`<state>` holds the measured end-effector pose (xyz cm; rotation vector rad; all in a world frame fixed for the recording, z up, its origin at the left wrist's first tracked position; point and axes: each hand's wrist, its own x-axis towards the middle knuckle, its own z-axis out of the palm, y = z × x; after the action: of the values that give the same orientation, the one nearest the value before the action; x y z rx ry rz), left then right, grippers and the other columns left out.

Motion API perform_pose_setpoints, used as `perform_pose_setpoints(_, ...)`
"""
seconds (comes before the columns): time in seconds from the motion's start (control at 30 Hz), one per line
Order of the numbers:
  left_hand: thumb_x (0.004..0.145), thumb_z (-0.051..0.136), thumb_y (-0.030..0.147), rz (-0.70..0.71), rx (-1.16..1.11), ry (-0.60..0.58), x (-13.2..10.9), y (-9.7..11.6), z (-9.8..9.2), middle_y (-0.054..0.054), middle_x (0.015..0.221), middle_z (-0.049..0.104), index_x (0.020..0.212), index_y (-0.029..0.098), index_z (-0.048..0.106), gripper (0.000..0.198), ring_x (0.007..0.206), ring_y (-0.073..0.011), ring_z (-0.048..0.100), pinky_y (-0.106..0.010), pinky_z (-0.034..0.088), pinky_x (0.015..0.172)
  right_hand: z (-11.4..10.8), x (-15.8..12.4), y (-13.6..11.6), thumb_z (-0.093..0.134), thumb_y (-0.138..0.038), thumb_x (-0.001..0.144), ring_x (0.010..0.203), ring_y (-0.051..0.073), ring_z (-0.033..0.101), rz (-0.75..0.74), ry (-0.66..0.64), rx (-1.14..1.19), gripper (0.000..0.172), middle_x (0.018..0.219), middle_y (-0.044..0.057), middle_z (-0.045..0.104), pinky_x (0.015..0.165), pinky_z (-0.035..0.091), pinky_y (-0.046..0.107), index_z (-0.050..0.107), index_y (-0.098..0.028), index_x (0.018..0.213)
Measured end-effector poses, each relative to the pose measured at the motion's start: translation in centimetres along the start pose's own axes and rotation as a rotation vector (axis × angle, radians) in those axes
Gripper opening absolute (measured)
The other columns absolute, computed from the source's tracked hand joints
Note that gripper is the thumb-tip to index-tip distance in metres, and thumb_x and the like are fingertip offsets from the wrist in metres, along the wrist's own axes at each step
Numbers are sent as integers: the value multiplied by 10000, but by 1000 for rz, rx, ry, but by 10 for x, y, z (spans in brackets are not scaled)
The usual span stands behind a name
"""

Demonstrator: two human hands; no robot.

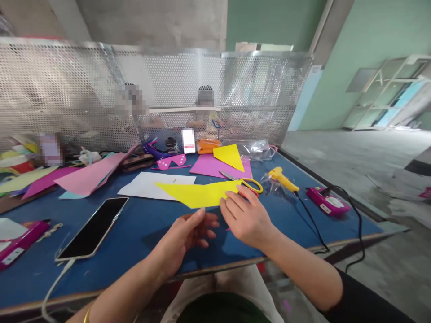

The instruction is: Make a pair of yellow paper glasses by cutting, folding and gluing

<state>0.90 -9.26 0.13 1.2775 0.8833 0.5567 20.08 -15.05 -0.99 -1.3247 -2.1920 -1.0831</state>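
Observation:
My left hand [192, 232] hovers palm-up over the blue table [141, 233] near its front edge, fingers loosely curled and apart, nothing in them. My right hand [246, 216] lies just to its right, fingers stretched forward. Its fingertips touch the near edge of a yellow paper sheet [198, 193]. A tiny pink scrap [228, 229] shows under the right palm. Scissors with yellow handles [249, 183] lie just beyond the right fingertips.
A phone [94, 233] on a cable lies at the left. A yellow glue gun [284, 178] and pink boxes [328, 202] [20, 242] sit near the table's sides. White, pink and yellow sheets [218, 163] spread behind. A perforated metal screen [151, 89] with people behind closes the far edge.

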Motion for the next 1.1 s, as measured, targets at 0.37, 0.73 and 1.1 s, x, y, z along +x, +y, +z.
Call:
perform_pose_setpoints(0.37,940,615,368,17,-163,263,79,38,-36,-103,1262,603,1259,170,574,378,1065,-236,629,-453,554,887,65,-4,64,623,-365,954,1056,234,639,580,-512,68,365,1267,96,609,879,555,447,582,-176,1264)
perform_pose_setpoints(0.73,945,612,363,64,-309,172,85,27,-57,-84,1180,633,1208,162,594,332,979,-206,648,-411,572,824,91,-13,105,620,-361,957,1067,232,635,908,-728,538,353,1275,90,604,885,552,445,585,-185,1261)
perform_pose_setpoints(1.1,722,776,268,173,-438,276,79,31,-44,-58,822,737,1000,149,699,312,622,-122,640,-233,502,608,80,54,32,769,-580,688,494,107,536,1251,77,1601,562,892,47,707,462,466,264,563,-203,1050)
